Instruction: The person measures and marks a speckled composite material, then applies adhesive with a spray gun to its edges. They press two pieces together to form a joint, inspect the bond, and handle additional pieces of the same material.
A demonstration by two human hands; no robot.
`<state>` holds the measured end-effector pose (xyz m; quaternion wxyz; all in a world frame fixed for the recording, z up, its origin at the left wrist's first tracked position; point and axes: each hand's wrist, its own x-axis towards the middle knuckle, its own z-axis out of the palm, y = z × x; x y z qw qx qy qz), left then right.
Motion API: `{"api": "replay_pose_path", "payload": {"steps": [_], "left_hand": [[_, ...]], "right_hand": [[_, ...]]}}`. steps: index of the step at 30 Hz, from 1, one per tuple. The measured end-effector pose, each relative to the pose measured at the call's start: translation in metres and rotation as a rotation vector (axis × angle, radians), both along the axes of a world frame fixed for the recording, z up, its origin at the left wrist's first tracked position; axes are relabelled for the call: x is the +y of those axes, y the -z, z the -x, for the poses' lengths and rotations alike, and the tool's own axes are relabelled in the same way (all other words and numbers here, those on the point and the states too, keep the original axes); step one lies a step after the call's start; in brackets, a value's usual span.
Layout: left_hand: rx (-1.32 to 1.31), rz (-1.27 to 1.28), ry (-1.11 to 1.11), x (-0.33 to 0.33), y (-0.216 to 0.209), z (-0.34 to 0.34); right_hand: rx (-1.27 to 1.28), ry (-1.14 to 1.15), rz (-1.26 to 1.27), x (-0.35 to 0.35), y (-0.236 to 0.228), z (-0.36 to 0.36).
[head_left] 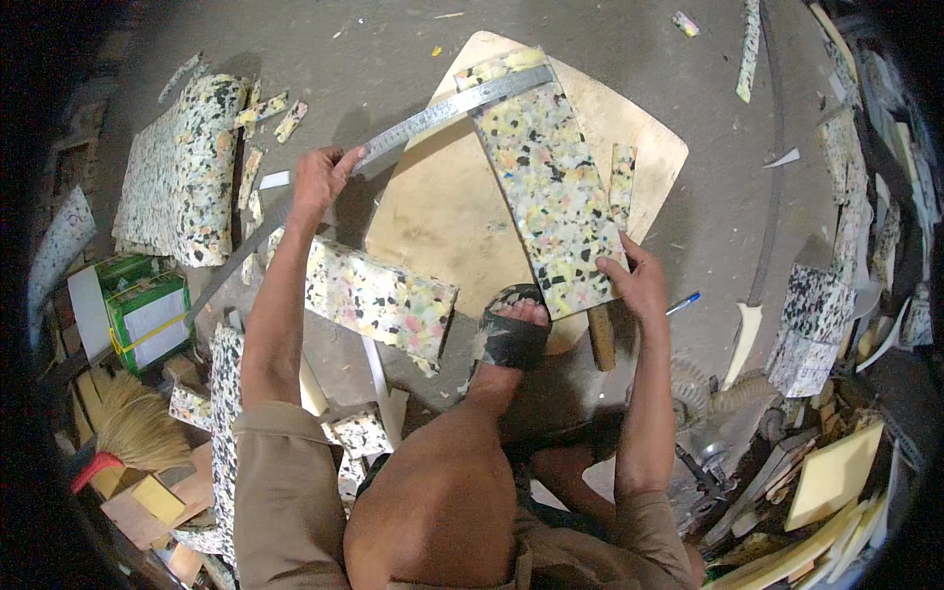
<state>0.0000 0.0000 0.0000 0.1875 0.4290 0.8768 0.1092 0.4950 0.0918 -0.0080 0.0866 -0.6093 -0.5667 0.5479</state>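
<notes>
My left hand [326, 181] grips a long steel ruler [442, 116], thumb on top. Its far end lies across the upper part of a speckled foam slab [546, 182] of many colours. The slab rests on a pale wooden board [423, 211] with rounded corners. At the slab's near right corner, my right hand [637, 282] pinches the edge, thumb on top; its other fingers are partly hidden. My sandalled foot [513, 329] stands at the slab's near left edge. A narrow foam strip [621, 182] lies just right of the slab.
Another foam piece [379, 300] lies left of my foot; a thick folded foam sheet [187, 167] is farther left. A green box [147, 310] and a straw broom [138, 423] stand at left. A blue pen [683, 303] lies right. Foam and wood scraps [811, 334] line the right side.
</notes>
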Motion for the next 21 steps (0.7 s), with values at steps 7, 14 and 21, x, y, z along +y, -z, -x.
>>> {"api": "replay_pose_path", "payload": {"steps": [7,14,21], "left_hand": [[-0.053,0.032,-0.015,0.007,0.011,-0.007],[-0.066,0.029,-0.032,0.006,0.013,-0.010],[-0.030,0.105,-0.005,0.001,0.008,0.001]], "right_hand": [[0.067,0.017,-0.008,-0.002,0.015,0.001],[0.071,0.039,0.037,0.000,0.013,0.000],[0.066,0.036,0.035,0.001,0.020,-0.002]]}}
